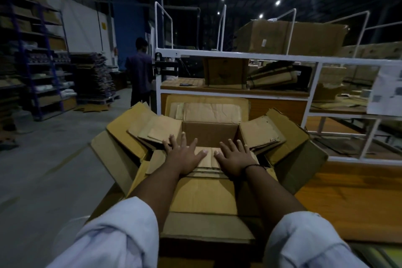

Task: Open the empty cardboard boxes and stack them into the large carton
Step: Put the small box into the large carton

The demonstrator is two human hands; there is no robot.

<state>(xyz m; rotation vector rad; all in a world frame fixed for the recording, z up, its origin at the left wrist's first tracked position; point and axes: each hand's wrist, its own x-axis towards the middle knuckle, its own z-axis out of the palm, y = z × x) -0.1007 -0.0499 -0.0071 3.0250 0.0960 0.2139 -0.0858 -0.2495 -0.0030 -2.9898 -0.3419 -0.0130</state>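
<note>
A large brown carton (117, 154) stands in front of me with its four flaps spread outward. Nested inside it are several opened cardboard boxes (208, 135), their flaps fanned over the carton's flaps. My left hand (183, 155) and my right hand (236, 156) lie flat, fingers spread, side by side on the near flaps of the nested boxes (206, 161). Neither hand grips anything. The inside of the innermost box is dark and looks empty.
A white metal-framed workbench (235, 55) with wooden shelves stands right behind the carton, holding more cardboard boxes (226, 73). A wooden table top (348, 200) lies to the right. A person (140, 72) stands at the left rear, near blue shelving (41, 61) and stacked flat cardboard (95, 76).
</note>
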